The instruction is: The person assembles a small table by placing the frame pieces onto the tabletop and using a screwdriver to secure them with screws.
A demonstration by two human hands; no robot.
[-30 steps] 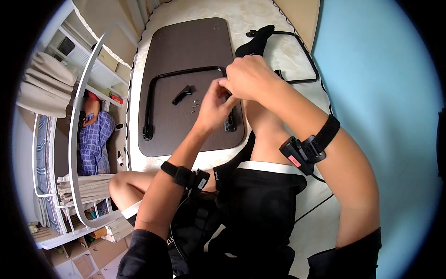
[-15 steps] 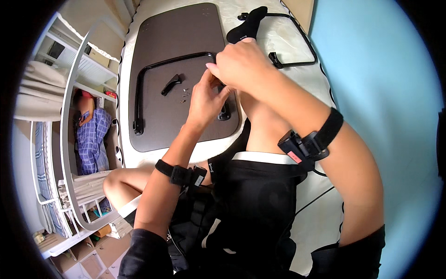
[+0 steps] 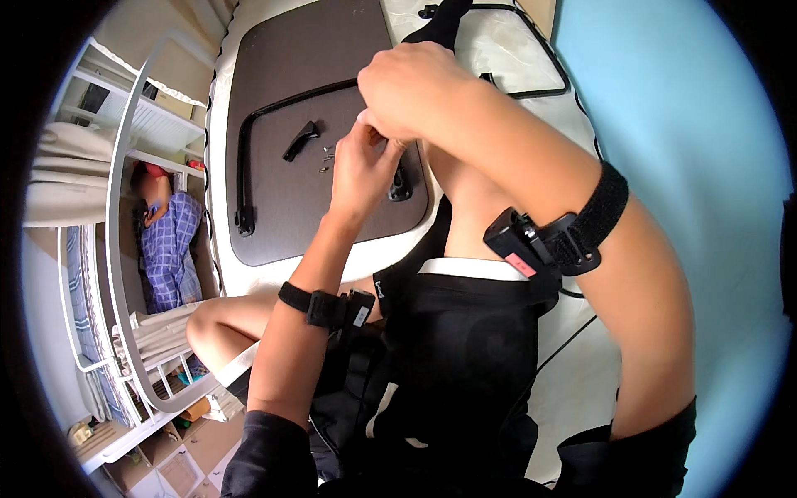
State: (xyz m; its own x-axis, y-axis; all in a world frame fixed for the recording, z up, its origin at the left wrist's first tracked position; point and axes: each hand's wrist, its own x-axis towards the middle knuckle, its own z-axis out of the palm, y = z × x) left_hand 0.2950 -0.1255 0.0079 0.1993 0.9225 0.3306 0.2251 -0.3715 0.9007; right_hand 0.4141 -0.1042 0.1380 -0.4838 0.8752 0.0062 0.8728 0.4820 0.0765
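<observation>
My left hand (image 3: 360, 170) and my right hand (image 3: 413, 90) meet over a dark brown folding-table top (image 3: 307, 46). Both have fingers closed in a pinch, right above left, and what they hold is hidden between them. Under them runs a black U-shaped table leg (image 3: 244, 166), lying on the board, with its right end fitting (image 3: 401, 184) just below my hands. Left of my hands, inside the U, lie a loose black plastic bracket (image 3: 300, 140) and several small screws (image 3: 327, 155).
A second black leg frame (image 3: 535, 95) lies on the pale mattress (image 3: 564, 398) beyond my right arm, near the blue wall (image 3: 664, 166). My socked foot (image 3: 436, 33) rests beside the board. At left are a white bed rail (image 3: 119, 249) and another person (image 3: 170, 241) in checked cloth.
My right hand has turned at the wrist and shifted slightly left, its knuckles now further over the left hand. The whole view has tilted a little; the loose bracket and screws stay put on the board.
</observation>
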